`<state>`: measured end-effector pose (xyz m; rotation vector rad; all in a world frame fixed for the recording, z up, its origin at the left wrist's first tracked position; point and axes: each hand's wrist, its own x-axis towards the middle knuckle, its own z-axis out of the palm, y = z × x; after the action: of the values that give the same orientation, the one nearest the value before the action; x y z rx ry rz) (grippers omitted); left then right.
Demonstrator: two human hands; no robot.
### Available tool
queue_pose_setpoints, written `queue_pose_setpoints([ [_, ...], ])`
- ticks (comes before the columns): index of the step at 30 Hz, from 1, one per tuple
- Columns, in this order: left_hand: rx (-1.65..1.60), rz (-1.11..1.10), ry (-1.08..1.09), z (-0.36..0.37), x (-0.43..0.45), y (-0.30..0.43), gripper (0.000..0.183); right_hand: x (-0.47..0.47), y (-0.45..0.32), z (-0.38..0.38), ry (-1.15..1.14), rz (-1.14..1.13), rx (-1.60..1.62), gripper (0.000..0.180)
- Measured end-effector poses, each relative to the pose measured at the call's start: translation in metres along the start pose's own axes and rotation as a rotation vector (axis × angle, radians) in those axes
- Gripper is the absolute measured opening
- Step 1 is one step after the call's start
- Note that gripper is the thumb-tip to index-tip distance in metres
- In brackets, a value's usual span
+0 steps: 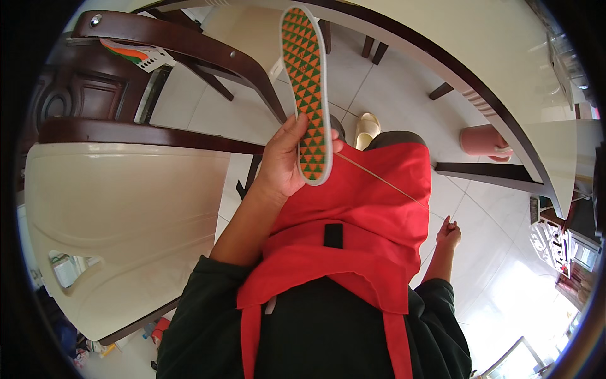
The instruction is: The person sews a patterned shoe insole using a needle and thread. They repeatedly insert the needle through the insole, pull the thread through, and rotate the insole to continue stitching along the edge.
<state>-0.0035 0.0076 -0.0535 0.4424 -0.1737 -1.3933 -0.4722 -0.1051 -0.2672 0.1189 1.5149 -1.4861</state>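
Observation:
My left hand [282, 156] grips the lower half of a shoe insole [308, 102], thumb on its face and fingers behind. Orange and green triangles cover the insole inside a pale edging. From behind my left fingers a thin light thread [383, 180] runs taut across my lap, over a red apron [350, 203]. It leads to my right hand [449, 233], stretched far out to the right with its fingertips pinched together on the thread's end. Whether a needle sits in that pinch is too small to tell.
At the left stands a cream chair [128, 199] with dark wooden rails. Above and to the right curves a pale tabletop [511, 42] with a dark edge. Beneath it are a pink pitcher-like vessel [480, 140] and a table leg [487, 172]. A cream slipper [368, 130] is on the tiled floor.

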Motion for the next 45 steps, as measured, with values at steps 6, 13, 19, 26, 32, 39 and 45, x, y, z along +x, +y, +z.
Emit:
queue_pose_setpoints([
  [6, -0.248, -0.017, -0.232, -0.019, 0.007, 0.013, 0.025, -0.012, -0.008, 0.024, -0.248, 0.063, -0.011, 0.009],
  [13, -0.339, -0.091, -0.300, -0.023, 0.003, 0.013, 0.020, -0.044, -0.024, 0.061, -0.425, -0.028, -0.121, 0.011],
  [19, -0.410, -0.187, -0.471, -0.014, 0.002, 0.008, 0.018, -0.186, -0.026, 0.140, -0.821, -0.282, -0.394, 0.019],
  [26, -0.513, -0.231, -0.453, -0.006, -0.003, -0.002, 0.021, -0.337, -0.004, 0.193, -1.338, -0.422, -0.609, 0.013],
  [32, -0.645, -0.251, -0.413, -0.006, -0.008, -0.012, 0.022, -0.383, 0.033, 0.204, -1.736, -0.738, -0.576, 0.012],
  [39, -0.716, -0.254, -0.329, -0.007, -0.007, -0.021, 0.023, -0.394, 0.059, 0.199, -1.710, -0.762, -0.541, 0.012],
  [45, -0.709, -0.249, -0.301, -0.005, -0.010, -0.020, 0.023, -0.397, 0.053, 0.200, -1.735, -0.734, -0.617, 0.011],
])
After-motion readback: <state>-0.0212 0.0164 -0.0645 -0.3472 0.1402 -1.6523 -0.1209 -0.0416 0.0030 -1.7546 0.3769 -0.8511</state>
